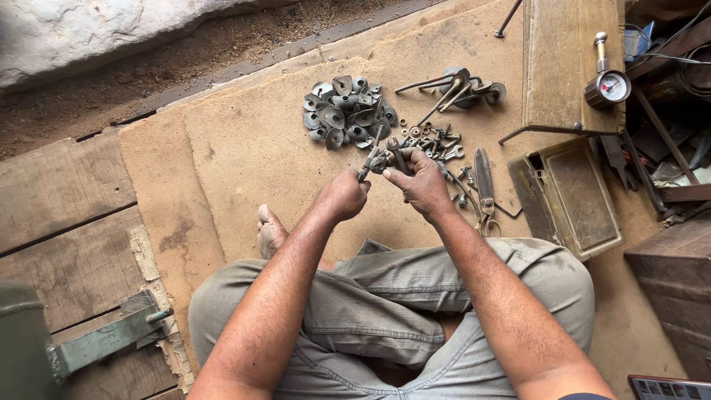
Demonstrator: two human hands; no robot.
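Between our two hands, just above our crossed legs, we hold a small dark metal fitting (383,160) — it sits right in front of the scatter of parts on the floor. Our right hand (422,181) is closed around the fitting, fingers curled over its top. Our left hand (344,194) is closed on a slim metal tool (372,152), whose tip meets the fitting at a slant.

Just beyond lies a heap of grey cupped washers (348,111), and to its right a litter of small nuts and bolts (433,138). Farther back rests a bundle of long-handled wrenches (452,87). Near our right knee lie a pair of shears (485,181) and a flat metal tray (574,196). A pressure gauge (609,85) sits on a wooden board (563,59) — all of it spread on a worn brown floor sheet (237,148).
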